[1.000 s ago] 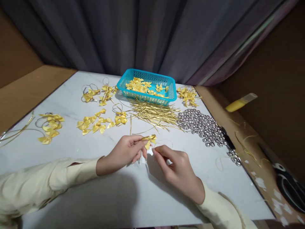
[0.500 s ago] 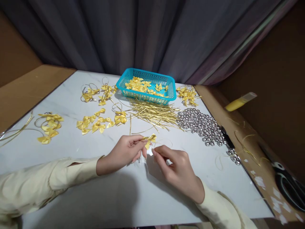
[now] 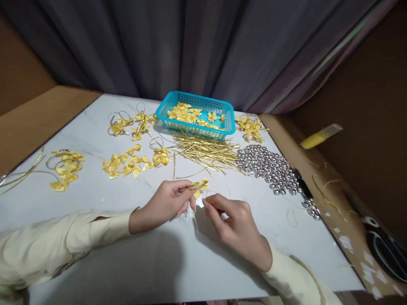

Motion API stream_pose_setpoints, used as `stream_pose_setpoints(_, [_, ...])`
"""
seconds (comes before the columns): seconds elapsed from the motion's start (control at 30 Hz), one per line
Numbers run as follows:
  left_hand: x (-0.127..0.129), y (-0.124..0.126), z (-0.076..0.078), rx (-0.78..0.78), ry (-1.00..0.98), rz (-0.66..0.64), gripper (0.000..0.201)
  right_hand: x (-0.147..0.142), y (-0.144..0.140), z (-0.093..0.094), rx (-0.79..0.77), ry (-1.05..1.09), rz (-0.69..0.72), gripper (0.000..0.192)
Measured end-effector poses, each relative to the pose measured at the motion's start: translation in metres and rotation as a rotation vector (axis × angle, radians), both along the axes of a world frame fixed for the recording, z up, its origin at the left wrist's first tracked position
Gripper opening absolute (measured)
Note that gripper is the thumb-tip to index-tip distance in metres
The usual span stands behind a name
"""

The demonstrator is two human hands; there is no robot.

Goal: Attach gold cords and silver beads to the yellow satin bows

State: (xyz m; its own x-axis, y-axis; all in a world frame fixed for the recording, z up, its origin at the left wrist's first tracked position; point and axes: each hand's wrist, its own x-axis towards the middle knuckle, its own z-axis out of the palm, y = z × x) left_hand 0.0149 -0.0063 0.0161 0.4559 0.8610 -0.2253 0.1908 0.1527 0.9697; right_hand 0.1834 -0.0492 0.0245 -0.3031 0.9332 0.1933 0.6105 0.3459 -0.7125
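Left hand (image 3: 165,203) pinched a yellow bow (image 3: 199,185) at bench (image 3: 127,254) centre; right hand (image 3: 233,224) pinched something tiny and white beside it, unclear what. Loose grip could drop the bow, and a sleeve could scatter the silver beads (image 3: 270,167) at 2 o'clock.

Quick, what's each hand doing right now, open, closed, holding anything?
Left hand: closed, pinching a yellow ribbon bow.
Right hand: fingertips pinched on a small white piece under the bow.
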Motion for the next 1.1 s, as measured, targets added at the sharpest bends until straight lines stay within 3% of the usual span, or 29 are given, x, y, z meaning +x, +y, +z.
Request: stream_pose_setpoints(1.1, [-0.0022, -0.0008, -0.0038, 0.074, 0.003, -0.020, 0.031, -0.0017, -0.0002, 0.0020, -0.060, 0.048, -0.019, 0.022])
